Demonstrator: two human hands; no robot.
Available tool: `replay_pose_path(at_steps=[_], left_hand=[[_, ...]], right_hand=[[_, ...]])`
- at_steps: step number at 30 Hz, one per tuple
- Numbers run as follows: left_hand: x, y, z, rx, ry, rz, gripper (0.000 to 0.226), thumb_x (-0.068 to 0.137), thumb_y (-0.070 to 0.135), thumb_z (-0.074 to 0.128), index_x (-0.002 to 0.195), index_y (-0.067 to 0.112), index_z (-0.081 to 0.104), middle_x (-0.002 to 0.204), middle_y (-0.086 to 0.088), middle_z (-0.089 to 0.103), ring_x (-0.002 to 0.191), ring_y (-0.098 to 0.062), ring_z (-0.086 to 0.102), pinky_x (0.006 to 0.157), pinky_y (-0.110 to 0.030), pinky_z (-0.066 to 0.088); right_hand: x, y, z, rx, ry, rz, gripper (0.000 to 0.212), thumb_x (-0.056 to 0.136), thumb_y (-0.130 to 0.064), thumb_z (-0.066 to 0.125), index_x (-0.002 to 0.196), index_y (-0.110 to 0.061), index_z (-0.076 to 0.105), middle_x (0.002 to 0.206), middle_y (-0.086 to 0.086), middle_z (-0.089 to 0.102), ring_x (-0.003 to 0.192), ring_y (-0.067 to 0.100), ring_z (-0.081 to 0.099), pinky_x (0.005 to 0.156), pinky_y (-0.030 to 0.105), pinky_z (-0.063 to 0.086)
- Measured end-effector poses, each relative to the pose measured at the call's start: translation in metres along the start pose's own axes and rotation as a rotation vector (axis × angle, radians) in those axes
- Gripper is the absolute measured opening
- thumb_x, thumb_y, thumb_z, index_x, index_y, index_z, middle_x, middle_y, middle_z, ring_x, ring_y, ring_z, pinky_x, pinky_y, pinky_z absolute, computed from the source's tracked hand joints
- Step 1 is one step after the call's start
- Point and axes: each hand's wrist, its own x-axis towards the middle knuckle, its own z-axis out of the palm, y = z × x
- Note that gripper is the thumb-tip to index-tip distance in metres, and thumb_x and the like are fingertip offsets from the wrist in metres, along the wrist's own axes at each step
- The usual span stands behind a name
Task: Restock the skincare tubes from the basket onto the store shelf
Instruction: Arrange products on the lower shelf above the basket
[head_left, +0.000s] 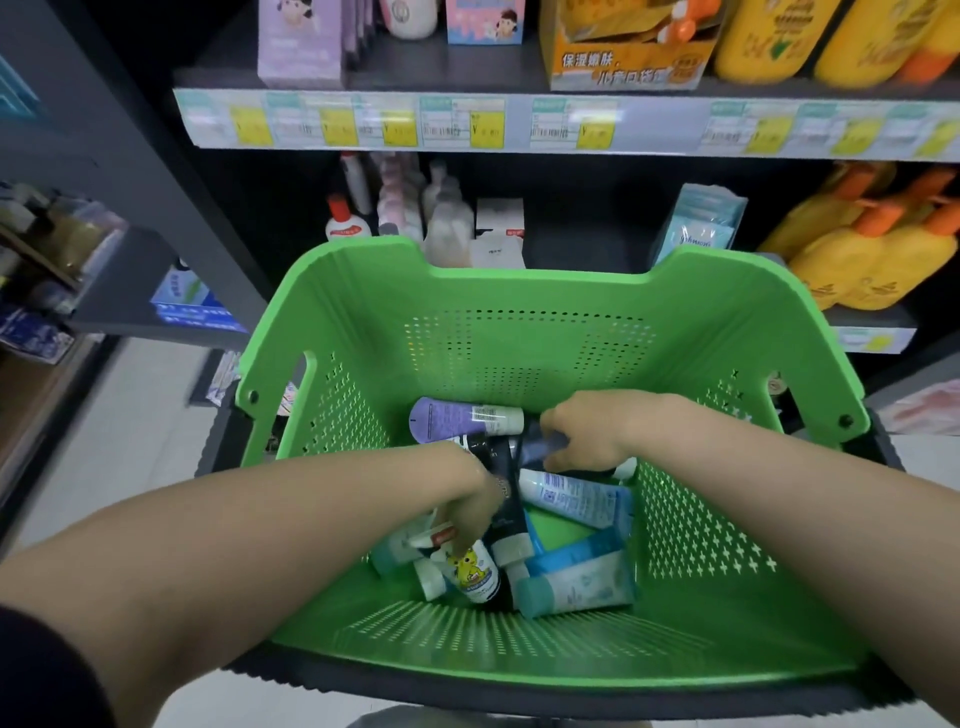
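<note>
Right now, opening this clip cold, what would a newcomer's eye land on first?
The bright green basket fills the middle of the view. At its bottom lies a jumble of skincare tubes, where the right hand curls round a dark tube and the left hand reaches among the others. Behind, yellow bottles crowd the store shelf on the right.

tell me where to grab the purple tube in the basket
Pinch the purple tube across its mid-body from above: it lies flat, uncovered, cap pointing right, basket wall close behind. The right hand, gripping a dark tube, crowds the cap end.
</note>
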Motion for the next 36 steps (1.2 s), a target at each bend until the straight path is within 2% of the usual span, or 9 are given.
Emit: replay_pose_path(at_steps=[3, 8, 12, 17, 20, 23, 28, 34, 36], left_hand=[[-0.007, -0.003, -0.014, -0.076, 0.06, 0.017, 0.04, 0.085, 0.034, 0.067, 0.113, 0.006, 0.063, 0.108, -0.011, 0.066, 0.077, -0.025, 0.061, 0.057, -0.03, 0.051], [-0.028, -0.011, -0.039, -0.207, 0.121, 0.092, 0.053, 0.083, 0.037, 0.07, 0.128, 0.012, 0.056, 0.114, -0.004, 0.06, 0.1, -0.026, 0.063, 0.083, -0.039, 0.057], [-0.043, -0.021, -0.055, -0.313, 0.216, 0.169, 0.03, 0.08, 0.032, 0.073, 0.105, 0.02, 0.06, 0.08, 0.006, 0.058, 0.085, -0.02, 0.058, 0.088, -0.042, 0.054], [-0.065, -0.034, -0.068, -0.513, 0.458, 0.181, 0.035, 0.079, 0.025, 0.075, 0.108, 0.009, 0.065, 0.069, 0.008, 0.056, 0.064, -0.009, 0.05, 0.069, -0.027, 0.043], [-0.073, -0.043, -0.072, -0.622, 0.599, 0.183, 0.025, 0.078, 0.023, 0.075, 0.093, 0.012, 0.059, 0.07, 0.007, 0.055, 0.062, -0.009, 0.048, 0.057, -0.024, 0.038], [-0.078, -0.05, -0.074, -0.766, 0.696, 0.19, 0.024, 0.077, 0.016, 0.074, 0.092, 0.017, 0.057, 0.073, 0.007, 0.056, 0.062, -0.007, 0.05, 0.056, -0.023, 0.039], [-0.086, -0.06, -0.076, -1.101, 0.811, 0.259, 0.023, 0.078, 0.015, 0.075, 0.095, 0.019, 0.06, 0.083, 0.006, 0.063, 0.069, -0.006, 0.055, 0.053, -0.015, 0.042], [-0.101, -0.066, -0.074, -1.095, 0.723, 0.182, 0.033, 0.077, 0.029, 0.075, 0.103, 0.022, 0.056, 0.081, 0.009, 0.056, 0.071, -0.007, 0.05, 0.061, -0.023, 0.042], [-0.108, -0.067, -0.073, -1.08, 0.728, 0.192, 0.04, 0.076, 0.031, 0.076, 0.109, 0.023, 0.057, 0.092, 0.008, 0.062, 0.079, -0.009, 0.055, 0.064, -0.024, 0.044]], right_hand=[[0.002, 0.0, 0.003, -0.018, -0.008, 0.015, 0.041, 0.095, -0.043, 0.05, 0.124, -0.015, 0.05, 0.112, 0.002, 0.057, 0.091, 0.021, 0.051, 0.077, 0.033, 0.044], [0.005, 0.0, 0.006, 0.044, -0.056, -0.026, 0.054, 0.09, -0.046, 0.058, 0.134, -0.017, 0.047, 0.127, 0.004, 0.056, 0.107, 0.024, 0.055, 0.077, 0.029, 0.038], [0.012, 0.001, 0.013, 0.133, -0.075, -0.061, 0.056, 0.079, -0.049, 0.07, 0.121, -0.014, 0.056, 0.112, 0.001, 0.062, 0.098, 0.025, 0.058, 0.083, 0.033, 0.049], [0.016, 0.002, 0.013, 0.462, 0.011, -0.083, 0.056, 0.074, -0.041, 0.079, 0.119, -0.022, 0.051, 0.097, -0.012, 0.055, 0.092, 0.016, 0.054, 0.081, 0.027, 0.044], [0.021, 0.007, 0.01, 0.591, 0.105, -0.079, 0.031, 0.077, -0.033, 0.078, 0.092, -0.023, 0.053, 0.083, -0.01, 0.055, 0.078, 0.012, 0.054, 0.071, 0.023, 0.043], [0.021, 0.012, 0.006, 0.769, 0.197, -0.104, 0.03, 0.077, -0.021, 0.079, 0.078, -0.027, 0.049, 0.07, -0.016, 0.05, 0.064, 0.001, 0.046, 0.06, 0.016, 0.036], [0.021, 0.024, -0.003, 0.906, 0.343, -0.063, 0.029, 0.074, -0.018, 0.082, 0.087, -0.027, 0.057, 0.082, -0.013, 0.062, 0.078, 0.008, 0.057, 0.076, 0.024, 0.046], [0.006, 0.028, -0.023, 1.059, 0.421, -0.08, 0.037, 0.073, -0.01, 0.081, 0.107, -0.013, 0.067, 0.104, -0.001, 0.072, 0.097, 0.018, 0.067, 0.091, 0.032, 0.052], [-0.002, 0.027, -0.032, 1.081, 0.426, -0.087, 0.037, 0.074, -0.009, 0.08, 0.109, -0.011, 0.067, 0.104, 0.001, 0.072, 0.093, 0.014, 0.069, 0.087, 0.029, 0.054]])
